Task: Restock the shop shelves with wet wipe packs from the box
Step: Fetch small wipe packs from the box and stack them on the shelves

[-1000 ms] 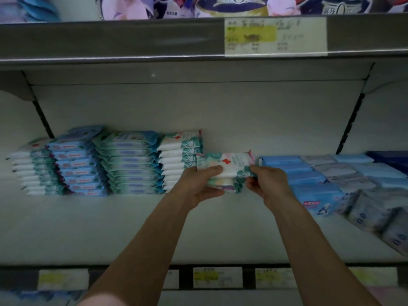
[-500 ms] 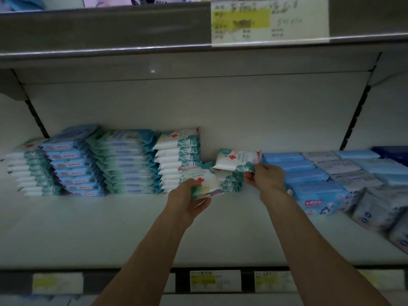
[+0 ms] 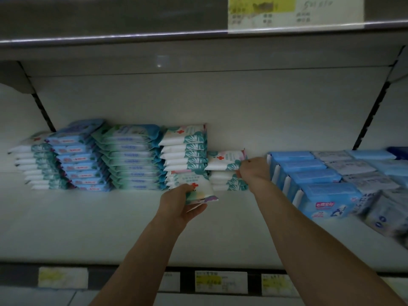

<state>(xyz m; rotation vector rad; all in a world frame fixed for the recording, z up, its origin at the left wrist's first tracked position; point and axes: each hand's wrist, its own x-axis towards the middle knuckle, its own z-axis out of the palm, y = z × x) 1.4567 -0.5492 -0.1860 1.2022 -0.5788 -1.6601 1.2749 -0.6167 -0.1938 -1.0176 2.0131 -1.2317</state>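
My left hand [image 3: 179,203] grips a small bundle of white and green wet wipe packs [image 3: 194,186] with a red cross, held just above the shelf board [image 3: 110,228] in front of the tall stack of the same packs [image 3: 185,149]. My right hand [image 3: 254,170] pinches the right end of one pack [image 3: 223,161] lying on top of a short stack [image 3: 223,181] against the back wall. The box is not in view.
Left of the tall stack stand stacks of teal packs [image 3: 132,155], blue packs [image 3: 77,160] and more white packs [image 3: 31,164]. Blue and grey wipe packs [image 3: 320,180] fill the shelf's right side. Price labels [image 3: 220,281] line the front rail. An upper shelf [image 3: 154,34] hangs overhead.
My hands split the bundle they held together. The right hand carried one pack back onto the short stack; the left hand drew the others down and forward.
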